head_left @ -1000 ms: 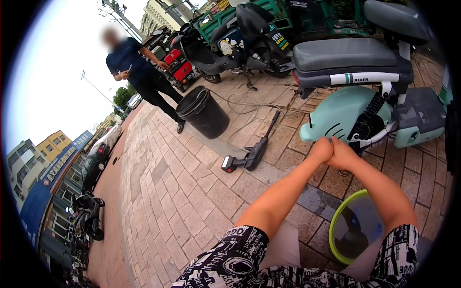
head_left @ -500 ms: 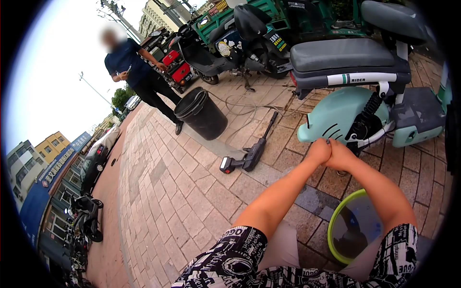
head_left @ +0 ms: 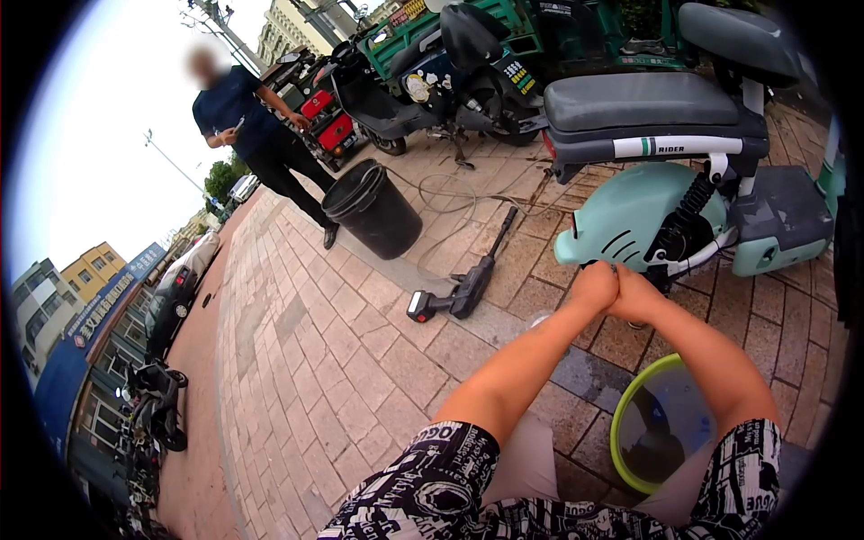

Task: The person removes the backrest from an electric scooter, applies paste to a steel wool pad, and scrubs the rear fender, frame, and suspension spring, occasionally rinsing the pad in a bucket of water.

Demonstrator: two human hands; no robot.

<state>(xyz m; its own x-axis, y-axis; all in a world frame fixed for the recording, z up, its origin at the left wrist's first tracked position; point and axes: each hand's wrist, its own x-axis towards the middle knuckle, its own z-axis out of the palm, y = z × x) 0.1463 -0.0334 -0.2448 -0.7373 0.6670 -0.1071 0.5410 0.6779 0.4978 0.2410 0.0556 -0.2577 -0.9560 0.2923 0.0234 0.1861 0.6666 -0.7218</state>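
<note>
Both my hands meet in front of the mint-green electric scooter [head_left: 643, 211], just below its rear fender. My left hand [head_left: 595, 288] is closed and pressed against my right hand [head_left: 635, 293], which is closed too. Whatever the fingers may hold is hidden behind the knuckles; a little dark material shows at their upper edge. Below my right forearm stands a green-rimmed basin [head_left: 621, 450] with greyish water in it. On the paving left of my hands lies a black cordless pressure-washer gun [head_left: 468, 290], its nozzle pointing away from me.
A black bucket [head_left: 373, 216] with a hose [head_left: 472, 202] beside it stands on the brick paving [head_left: 333, 360]. Behind it is a person [head_left: 243, 117] in dark clothes holding a small object. Parked scooters [head_left: 405, 99] and a green cart [head_left: 585, 40] line the back.
The view has shifted slightly, so the bucket, washer gun and basin appear a bit farther left. My hands stay together at nearly the same spot below the fender.
</note>
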